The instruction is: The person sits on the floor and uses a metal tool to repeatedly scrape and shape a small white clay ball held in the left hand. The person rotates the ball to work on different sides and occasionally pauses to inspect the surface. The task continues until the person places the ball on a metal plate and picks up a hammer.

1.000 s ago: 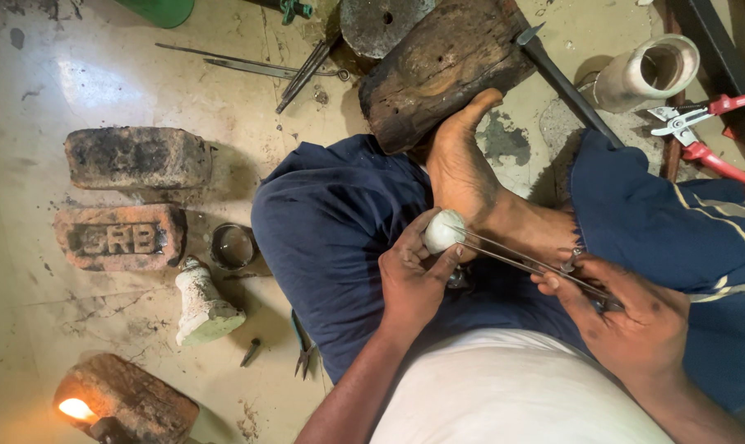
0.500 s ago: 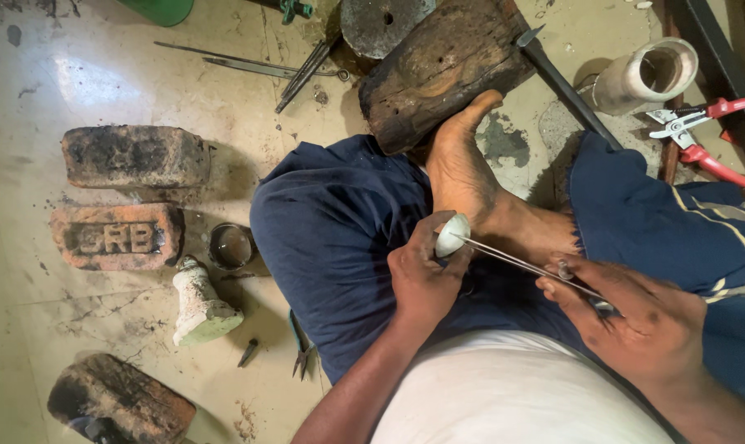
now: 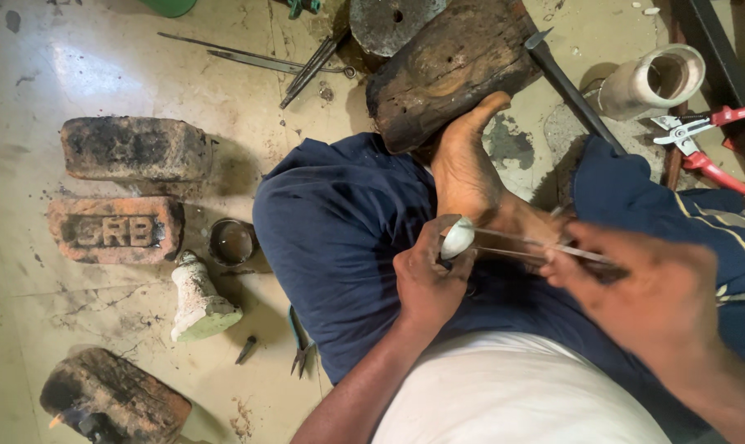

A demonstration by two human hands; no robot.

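I'm looking at a small rounded white piece (image 3: 457, 237) just right of frame centre, over my lap and beside my bare foot (image 3: 471, 168). My left hand (image 3: 426, 275) is closed around it, fingers curled tight. Thin metal rods (image 3: 537, 244) run rightward from the piece into my right hand (image 3: 644, 288), which is blurred; it looks closed over the rods' far end, though I can't tell the grip exactly. The foot rests against a dark, worn wooden block (image 3: 451, 66) at top centre. At upper right stand a white cylindrical pipe section (image 3: 652, 80) and red-handled pliers (image 3: 718, 140). On the floor (image 3: 27, 345) at left lie a blackened brick (image 3: 134, 148), a reddish brick (image 3: 113, 230), a small round metal cup (image 3: 231, 241) and a white plaster lump (image 3: 198, 300).
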